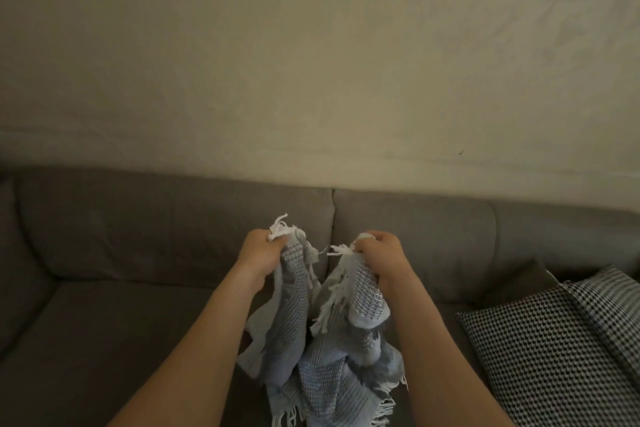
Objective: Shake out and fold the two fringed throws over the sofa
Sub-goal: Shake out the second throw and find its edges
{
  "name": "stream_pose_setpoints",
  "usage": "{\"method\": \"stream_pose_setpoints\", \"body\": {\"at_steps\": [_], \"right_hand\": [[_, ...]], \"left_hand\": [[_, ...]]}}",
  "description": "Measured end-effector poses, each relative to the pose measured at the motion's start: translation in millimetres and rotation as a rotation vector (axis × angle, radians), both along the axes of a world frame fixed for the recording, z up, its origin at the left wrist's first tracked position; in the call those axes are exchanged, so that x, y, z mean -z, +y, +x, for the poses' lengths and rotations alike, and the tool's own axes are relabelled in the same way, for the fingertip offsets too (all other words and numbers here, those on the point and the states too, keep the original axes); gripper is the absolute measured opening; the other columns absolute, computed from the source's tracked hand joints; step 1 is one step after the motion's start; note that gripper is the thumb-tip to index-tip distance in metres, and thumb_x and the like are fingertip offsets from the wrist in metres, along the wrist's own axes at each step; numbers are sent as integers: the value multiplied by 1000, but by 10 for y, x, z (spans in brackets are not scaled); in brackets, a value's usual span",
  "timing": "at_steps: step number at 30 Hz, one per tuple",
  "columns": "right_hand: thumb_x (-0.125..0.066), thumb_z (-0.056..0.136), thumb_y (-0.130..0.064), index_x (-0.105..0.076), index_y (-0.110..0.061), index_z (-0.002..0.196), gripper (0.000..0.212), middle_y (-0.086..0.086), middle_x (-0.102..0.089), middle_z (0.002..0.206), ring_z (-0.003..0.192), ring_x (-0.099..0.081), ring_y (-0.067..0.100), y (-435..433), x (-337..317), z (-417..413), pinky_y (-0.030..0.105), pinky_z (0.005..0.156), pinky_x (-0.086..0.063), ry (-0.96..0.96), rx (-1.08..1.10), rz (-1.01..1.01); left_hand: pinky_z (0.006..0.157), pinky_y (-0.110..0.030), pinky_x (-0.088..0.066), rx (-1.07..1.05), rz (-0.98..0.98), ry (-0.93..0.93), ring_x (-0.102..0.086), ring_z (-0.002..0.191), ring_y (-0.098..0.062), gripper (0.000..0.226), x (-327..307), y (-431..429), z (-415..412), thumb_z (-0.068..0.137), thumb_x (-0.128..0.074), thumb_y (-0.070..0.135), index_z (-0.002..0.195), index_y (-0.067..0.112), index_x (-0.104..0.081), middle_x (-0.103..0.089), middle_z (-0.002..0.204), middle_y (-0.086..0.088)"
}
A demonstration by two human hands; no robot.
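- Throw (325,340), pale blue with white fringe, is hanging bunched at six o'clock, trailing onto the sofa (138,270) seat.
- Left hand (261,251) and right hand (381,253) are each gripping a fringed corner in a fist, close together near centre.
- Shaking-out seems to be the step in hand; the next move is likely calling for spreading the hands apart and lifting.
- Checked cloth (554,340) is lying at four o'clock; I cannot tell whether it is the second throw.

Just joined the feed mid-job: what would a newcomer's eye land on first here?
Dead centre, the left hand and right hand each grip a fringed end of a pale blue throw, its rest hanging bunched over the grey sofa. At the right edge, a black-and-white patterned fabric lies on the seat.
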State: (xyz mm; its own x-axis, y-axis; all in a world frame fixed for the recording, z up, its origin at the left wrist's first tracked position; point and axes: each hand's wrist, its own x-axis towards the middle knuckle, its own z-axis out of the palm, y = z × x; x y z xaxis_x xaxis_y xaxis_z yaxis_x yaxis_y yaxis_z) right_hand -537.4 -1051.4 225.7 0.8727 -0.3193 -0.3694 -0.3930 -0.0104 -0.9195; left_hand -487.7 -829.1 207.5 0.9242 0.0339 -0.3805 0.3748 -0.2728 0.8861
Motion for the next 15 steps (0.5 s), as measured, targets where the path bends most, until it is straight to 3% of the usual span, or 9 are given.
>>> {"method": "stream_pose_setpoints", "body": {"at_steps": [3,5,6,7,8,10,12,15], "right_hand": [[-54,81,1,-45,-11,75,17,4,-33,64,57,-29,18,25,-11,5,29,53,-26,31,-23,27],[-51,87,2,-55,-14,86,16,4,-51,77,62,-48,18,46,14,24,29,55,-42,12,-33,57],[-49,90,0,-62,-17,102,24,6,-63,96,80,-64,20,57,28,34,35,71,-56,2,-36,66],[-47,93,-2,-62,-16,123,36,10,-65,115,100,-67,24,57,59,55,40,88,-59,5,-31,53],[-45,94,-3,-58,-13,135,44,12,-64,124,109,-66,26,53,68,62,43,95,-58,0,-16,45],[-43,95,0,-58,-13,134,44,14,-66,120,99,-67,24,52,93,70,38,82,-59,-31,2,60],[-46,96,2,-65,-14,126,39,13,-71,103,79,-64,22,62,88,54,34,69,-56,-81,21,114],[-53,99,2,-70,-12,117,29,15,-73,95,73,-68,21,77,104,58,35,70,-59,-114,123,247]], "left_hand": [[98,-53,-58,126,-89,20,-75,107,-31,15,56,-24,-27,101,-67,15,107,13,-81,-81,105,-10],[102,-61,-53,169,-148,27,-72,112,-40,17,125,-44,-17,98,-68,4,105,10,-82,-79,108,-18],[101,-63,-53,180,-186,30,-71,113,-43,16,127,-56,-26,97,-69,2,106,8,-81,-79,109,-21],[99,-64,-54,185,-218,32,-72,111,-44,15,115,-69,-40,97,-71,3,107,8,-80,-78,109,-22],[96,-64,-55,176,-229,31,-73,109,-44,15,109,-70,-41,96,-72,5,109,8,-80,-78,108,-21],[93,-60,-58,133,-228,7,-76,103,-38,20,82,-81,-51,95,-69,0,111,10,-77,-80,105,-16],[92,-53,-62,69,-209,-33,-78,99,-30,29,85,-86,-61,94,-63,-5,111,14,-76,-81,101,-8],[90,-50,-63,-49,-224,-54,-78,96,-27,37,84,-103,-69,92,-58,-11,108,17,-77,-82,97,-6]]}}
